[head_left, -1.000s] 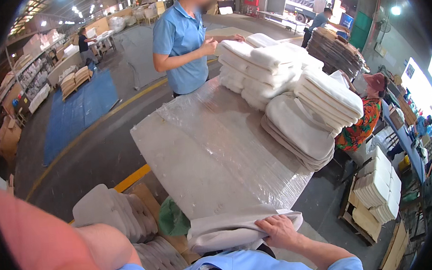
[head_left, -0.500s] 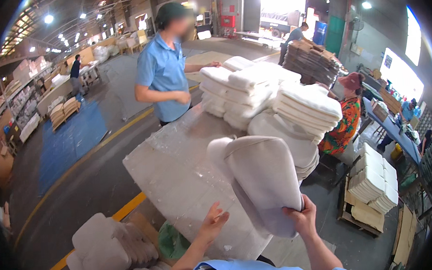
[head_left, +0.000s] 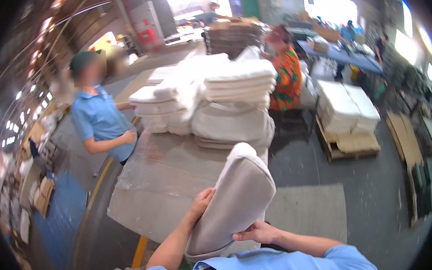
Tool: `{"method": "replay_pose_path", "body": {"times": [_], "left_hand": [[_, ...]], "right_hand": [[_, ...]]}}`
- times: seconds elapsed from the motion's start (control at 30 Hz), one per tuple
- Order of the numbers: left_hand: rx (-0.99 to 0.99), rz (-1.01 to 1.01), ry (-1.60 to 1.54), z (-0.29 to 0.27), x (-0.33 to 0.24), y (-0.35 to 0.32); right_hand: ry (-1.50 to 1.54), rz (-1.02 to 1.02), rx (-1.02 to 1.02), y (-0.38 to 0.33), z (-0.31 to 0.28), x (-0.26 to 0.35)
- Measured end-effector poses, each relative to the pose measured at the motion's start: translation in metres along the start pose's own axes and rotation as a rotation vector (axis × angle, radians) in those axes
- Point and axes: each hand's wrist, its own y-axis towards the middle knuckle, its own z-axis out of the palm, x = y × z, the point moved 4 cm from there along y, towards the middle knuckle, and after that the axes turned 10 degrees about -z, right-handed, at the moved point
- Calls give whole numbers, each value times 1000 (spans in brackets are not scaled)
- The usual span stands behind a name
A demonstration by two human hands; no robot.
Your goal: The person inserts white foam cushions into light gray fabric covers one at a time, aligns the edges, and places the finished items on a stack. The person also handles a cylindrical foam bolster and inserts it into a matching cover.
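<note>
A padded grey cushion (head_left: 234, 195), with a pale underside showing at its far end, is held tilted in front of my body. My left hand (head_left: 203, 202) grips its left edge, the fingertips partly behind it. With the thumb on the grey face, my right hand (head_left: 255, 232) holds the lower right edge; its other fingers are partly hidden. Just beyond, several grey cushions (head_left: 232, 121) lie piled on the table (head_left: 145, 189), which has a plastic-like film on part of its top.
White folded pads (head_left: 240, 84) are stacked at the table's far end. A person in a blue shirt (head_left: 101, 117) stands at the left, another in a patterned orange top (head_left: 286, 78) beyond the stack. White pads on a pallet (head_left: 348, 107) stand at the right.
The view has swung to the right. The cushion has come closer to my body and turned more upright. My left hand, earlier open and apart from it, now grips its left edge.
</note>
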Motion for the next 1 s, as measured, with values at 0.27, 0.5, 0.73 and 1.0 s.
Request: {"method": "replay_pose_path", "body": {"times": [0.27,0.5,0.73,1.0], "left_hand": [[298,-413,384,33,101,-16],[-2,-73,835,45,124,-7],[105,-418,438,69,107,17],[351,-588,223,91,88,40]], "right_hand": [[-303,108,272,-32,5,-46],[-289,289,285,-48,-27,-107],[-750,616,-31,-74,-158,-68],[-969,219,-47,34,-173,-18]]}}
